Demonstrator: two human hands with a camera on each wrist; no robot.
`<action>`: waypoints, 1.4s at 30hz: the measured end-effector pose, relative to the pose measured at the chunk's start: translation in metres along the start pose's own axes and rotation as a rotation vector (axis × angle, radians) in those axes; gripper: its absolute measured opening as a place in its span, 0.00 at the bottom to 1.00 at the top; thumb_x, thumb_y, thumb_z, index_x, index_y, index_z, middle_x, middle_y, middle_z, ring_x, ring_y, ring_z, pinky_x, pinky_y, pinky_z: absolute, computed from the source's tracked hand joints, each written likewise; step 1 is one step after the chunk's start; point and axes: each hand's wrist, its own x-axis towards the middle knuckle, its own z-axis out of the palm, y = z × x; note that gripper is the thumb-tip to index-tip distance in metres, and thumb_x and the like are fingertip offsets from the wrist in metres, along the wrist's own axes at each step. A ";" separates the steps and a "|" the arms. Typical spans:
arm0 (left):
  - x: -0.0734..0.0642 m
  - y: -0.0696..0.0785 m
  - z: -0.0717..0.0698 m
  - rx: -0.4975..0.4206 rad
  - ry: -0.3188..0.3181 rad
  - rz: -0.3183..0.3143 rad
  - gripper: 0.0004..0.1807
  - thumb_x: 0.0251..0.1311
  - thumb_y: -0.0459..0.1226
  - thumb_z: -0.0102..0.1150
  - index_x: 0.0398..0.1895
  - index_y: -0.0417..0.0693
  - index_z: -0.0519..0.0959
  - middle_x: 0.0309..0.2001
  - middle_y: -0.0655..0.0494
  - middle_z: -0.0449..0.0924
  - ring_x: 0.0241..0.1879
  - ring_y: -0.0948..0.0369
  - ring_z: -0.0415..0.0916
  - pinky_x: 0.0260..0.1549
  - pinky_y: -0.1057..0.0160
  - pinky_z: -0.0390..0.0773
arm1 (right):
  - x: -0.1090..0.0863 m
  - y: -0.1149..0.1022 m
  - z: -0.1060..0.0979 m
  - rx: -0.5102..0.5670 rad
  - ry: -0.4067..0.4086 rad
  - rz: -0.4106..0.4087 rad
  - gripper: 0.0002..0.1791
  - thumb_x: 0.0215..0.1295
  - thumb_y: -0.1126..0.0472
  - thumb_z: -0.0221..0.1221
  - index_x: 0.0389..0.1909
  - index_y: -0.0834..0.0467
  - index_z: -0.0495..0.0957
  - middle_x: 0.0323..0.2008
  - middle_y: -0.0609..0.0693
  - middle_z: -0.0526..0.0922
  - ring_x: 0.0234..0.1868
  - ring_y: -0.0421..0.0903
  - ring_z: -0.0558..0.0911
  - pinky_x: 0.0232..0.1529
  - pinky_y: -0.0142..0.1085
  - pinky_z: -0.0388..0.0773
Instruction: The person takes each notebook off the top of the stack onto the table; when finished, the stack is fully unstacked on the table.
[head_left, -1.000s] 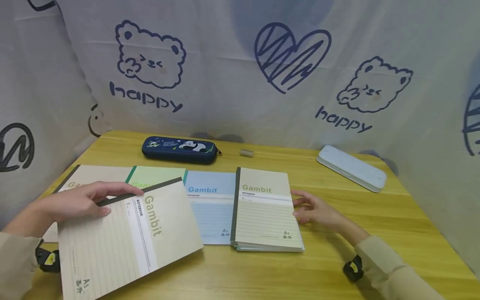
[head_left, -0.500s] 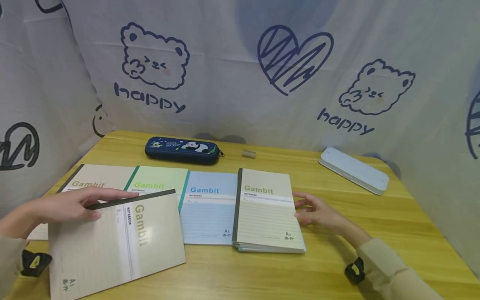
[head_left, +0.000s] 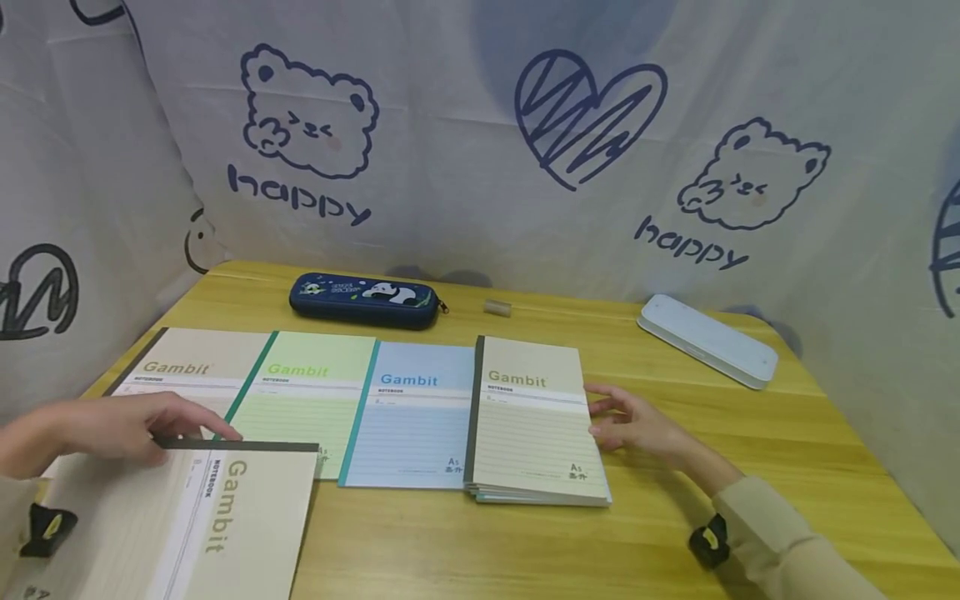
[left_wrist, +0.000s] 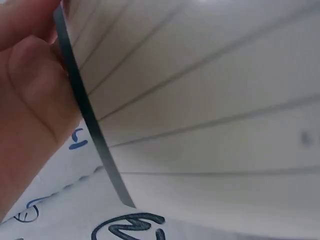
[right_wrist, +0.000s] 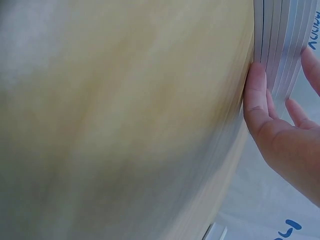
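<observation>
At the lower left of the head view, my left hand (head_left: 123,429) pinches a beige Gambit notebook (head_left: 258,517) along its dark spine, with the cover turned sideways. The left wrist view shows the hand (left_wrist: 32,90) at the dark spine strip, beside the notebook's lined cover (left_wrist: 210,110). Fingertips of my right hand (head_left: 637,427) touch the right side of a notebook stack (head_left: 528,442) topped by a beige notebook. Seen from the right wrist, those fingers (right_wrist: 257,92) rest against the stacked page edges (right_wrist: 280,45). Behind the left hand lie a pinkish-beige notebook (head_left: 202,350), a green notebook (head_left: 307,417) and a blue notebook (head_left: 412,437).
A dark blue panda pencil case (head_left: 363,300) lies along the back of the wooden table (head_left: 480,550). Right of it is a small tan eraser-like block (head_left: 497,308). A pale pencil box (head_left: 708,340) stands at the back right, before a printed cloth (head_left: 450,167).
My left hand has drawn the held notebook down and to the left, uncovering more of the green and blue notebooks. The right hand has stayed at the stack.
</observation>
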 end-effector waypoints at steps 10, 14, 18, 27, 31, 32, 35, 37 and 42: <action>-0.011 -0.010 -0.002 -0.025 0.069 -0.064 0.28 0.38 0.18 0.52 0.46 0.46 0.80 0.33 0.61 0.76 0.28 0.68 0.66 0.14 0.69 0.62 | 0.000 0.002 -0.001 0.009 0.010 0.011 0.39 0.57 0.66 0.58 0.65 0.68 0.47 0.52 0.71 0.61 0.41 0.49 0.75 0.38 0.41 0.77; -0.012 -0.015 -0.003 -0.079 0.034 -0.004 0.30 0.36 0.16 0.51 0.46 0.47 0.80 0.34 0.64 0.77 0.23 0.69 0.62 0.10 0.67 0.53 | 0.000 0.002 -0.001 0.011 0.010 0.011 0.38 0.58 0.66 0.57 0.65 0.68 0.47 0.52 0.71 0.61 0.42 0.50 0.74 0.38 0.41 0.76; -0.014 -0.023 -0.002 -0.129 0.020 0.001 0.29 0.36 0.16 0.52 0.44 0.45 0.80 0.31 0.61 0.78 0.20 0.69 0.60 0.09 0.64 0.48 | -0.001 0.001 -0.001 0.013 0.010 0.016 0.38 0.58 0.67 0.57 0.65 0.68 0.47 0.52 0.71 0.61 0.42 0.50 0.74 0.38 0.41 0.76; -0.013 -0.027 0.002 0.053 0.099 0.000 0.28 0.33 0.16 0.54 0.40 0.47 0.83 0.33 0.63 0.80 0.22 0.71 0.65 0.11 0.70 0.60 | -0.001 0.001 -0.001 0.022 0.003 0.007 0.38 0.58 0.66 0.57 0.65 0.68 0.47 0.52 0.71 0.61 0.42 0.50 0.74 0.39 0.41 0.76; -0.010 -0.020 0.002 0.173 0.169 -0.102 0.19 0.38 0.18 0.56 0.35 0.39 0.83 0.29 0.62 0.79 0.23 0.71 0.66 0.18 0.72 0.67 | 0.000 0.008 -0.004 0.027 -0.037 -0.071 0.38 0.58 0.60 0.59 0.65 0.64 0.51 0.51 0.67 0.64 0.41 0.48 0.75 0.37 0.40 0.77; -0.008 -0.016 0.001 0.198 0.194 -0.144 0.16 0.40 0.19 0.57 0.35 0.36 0.83 0.28 0.61 0.79 0.23 0.70 0.66 0.19 0.72 0.68 | 0.000 0.008 -0.005 0.025 -0.041 -0.084 0.38 0.58 0.59 0.59 0.65 0.64 0.51 0.50 0.67 0.65 0.41 0.47 0.75 0.36 0.40 0.77; 0.001 -0.005 0.000 0.288 0.280 -0.270 0.09 0.47 0.25 0.59 0.34 0.33 0.81 0.27 0.58 0.78 0.24 0.68 0.66 0.21 0.70 0.69 | -0.001 0.008 -0.005 0.027 -0.043 -0.096 0.39 0.57 0.58 0.59 0.65 0.64 0.52 0.50 0.66 0.66 0.40 0.46 0.75 0.36 0.39 0.77; 0.012 0.004 0.001 0.330 0.331 -0.323 0.08 0.50 0.29 0.59 0.34 0.34 0.81 0.27 0.57 0.76 0.25 0.66 0.67 0.22 0.69 0.70 | 0.000 0.008 -0.005 0.027 -0.031 -0.078 0.39 0.57 0.59 0.59 0.65 0.65 0.51 0.50 0.68 0.65 0.41 0.47 0.75 0.36 0.38 0.77; 0.040 0.026 0.007 0.389 0.417 -0.309 0.05 0.55 0.32 0.56 0.33 0.40 0.79 0.28 0.57 0.74 0.27 0.61 0.68 0.24 0.66 0.72 | 0.000 0.002 0.000 0.018 0.011 0.007 0.38 0.58 0.66 0.58 0.65 0.68 0.48 0.52 0.71 0.61 0.41 0.49 0.74 0.38 0.39 0.76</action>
